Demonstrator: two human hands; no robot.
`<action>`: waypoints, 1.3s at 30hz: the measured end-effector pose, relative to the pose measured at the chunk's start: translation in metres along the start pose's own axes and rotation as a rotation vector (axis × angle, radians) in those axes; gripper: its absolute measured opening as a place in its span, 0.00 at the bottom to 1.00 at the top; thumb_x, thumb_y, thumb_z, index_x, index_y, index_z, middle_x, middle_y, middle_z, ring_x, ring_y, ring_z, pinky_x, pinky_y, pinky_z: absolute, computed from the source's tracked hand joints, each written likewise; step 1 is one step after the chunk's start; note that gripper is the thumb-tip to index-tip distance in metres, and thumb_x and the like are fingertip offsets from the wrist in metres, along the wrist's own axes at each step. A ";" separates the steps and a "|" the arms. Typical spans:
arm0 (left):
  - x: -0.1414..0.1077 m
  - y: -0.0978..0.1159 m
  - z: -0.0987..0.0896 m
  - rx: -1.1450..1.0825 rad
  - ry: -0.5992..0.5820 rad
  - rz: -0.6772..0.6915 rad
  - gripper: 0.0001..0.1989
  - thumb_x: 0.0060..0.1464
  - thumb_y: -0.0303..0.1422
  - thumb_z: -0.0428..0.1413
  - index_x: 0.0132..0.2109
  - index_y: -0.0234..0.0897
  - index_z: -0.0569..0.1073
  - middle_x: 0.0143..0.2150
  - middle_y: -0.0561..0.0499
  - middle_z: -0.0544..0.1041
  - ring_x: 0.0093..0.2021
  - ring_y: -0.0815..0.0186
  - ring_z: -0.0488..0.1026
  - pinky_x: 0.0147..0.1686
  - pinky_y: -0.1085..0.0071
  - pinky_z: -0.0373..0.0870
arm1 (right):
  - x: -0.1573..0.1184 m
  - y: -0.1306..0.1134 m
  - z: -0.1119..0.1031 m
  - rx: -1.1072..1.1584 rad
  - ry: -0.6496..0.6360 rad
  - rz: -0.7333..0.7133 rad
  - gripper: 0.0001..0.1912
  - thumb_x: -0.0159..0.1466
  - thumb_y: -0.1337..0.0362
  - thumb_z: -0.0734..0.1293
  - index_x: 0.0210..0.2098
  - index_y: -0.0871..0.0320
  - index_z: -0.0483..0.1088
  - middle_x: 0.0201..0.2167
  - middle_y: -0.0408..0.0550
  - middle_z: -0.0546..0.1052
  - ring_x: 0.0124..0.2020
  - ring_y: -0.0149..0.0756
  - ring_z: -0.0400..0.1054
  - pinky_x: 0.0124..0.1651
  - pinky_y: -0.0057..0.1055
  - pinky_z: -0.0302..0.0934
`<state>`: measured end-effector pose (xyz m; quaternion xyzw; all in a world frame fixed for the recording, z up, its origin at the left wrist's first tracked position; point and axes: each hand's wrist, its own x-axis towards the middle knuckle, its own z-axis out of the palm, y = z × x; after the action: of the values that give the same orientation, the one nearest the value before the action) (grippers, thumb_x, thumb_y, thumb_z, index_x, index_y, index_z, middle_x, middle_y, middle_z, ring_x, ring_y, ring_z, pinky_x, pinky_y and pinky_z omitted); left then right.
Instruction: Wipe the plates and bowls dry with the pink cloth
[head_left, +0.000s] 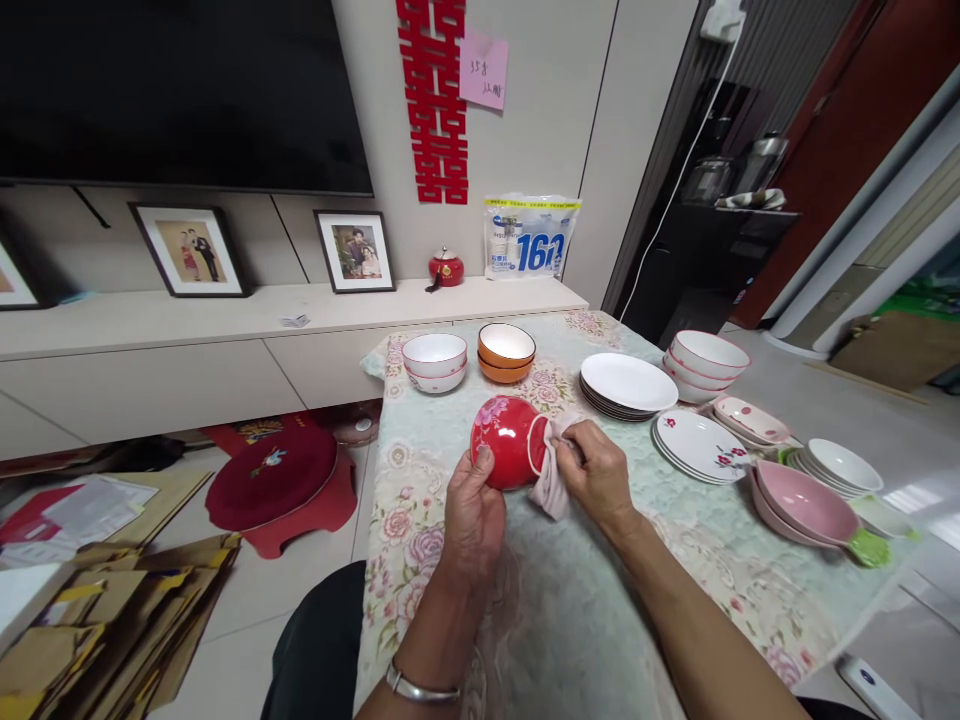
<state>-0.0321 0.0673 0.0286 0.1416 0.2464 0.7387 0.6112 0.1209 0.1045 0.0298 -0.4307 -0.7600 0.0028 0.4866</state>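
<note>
A red bowl (504, 440) with pink flowers is tipped on its side above the table, its foot facing right. My left hand (477, 510) grips its rim from below, thumb on the outer wall. Pinched in my right hand (600, 475) is a pale pink cloth (551, 485), pressed against the bowl's foot. Behind the bowl stand two stacked white bowls (435, 362) with red rims and two stacked orange bowls (507, 350).
On the flowered tablecloth (420, 520), a stack of white plates (628, 382), flowered plates (699, 445), white bowls (705, 362), pink dishes (806, 500) and small bowls (844, 465) stand at the right. A red stool (274, 470) is left of the table.
</note>
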 end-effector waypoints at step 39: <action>-0.003 -0.003 0.000 0.056 -0.044 -0.095 0.13 0.43 0.33 0.67 0.37 0.34 0.78 0.38 0.46 0.82 0.45 0.58 0.78 0.51 0.62 0.69 | 0.003 0.027 0.007 0.719 0.186 0.830 0.17 0.48 0.54 0.76 0.31 0.57 0.73 0.27 0.42 0.76 0.26 0.33 0.65 0.29 0.30 0.60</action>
<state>-0.0291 0.0644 0.0276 0.1631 0.2598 0.6983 0.6468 0.1329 0.1267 0.0165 -0.4993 -0.4316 0.4156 0.6259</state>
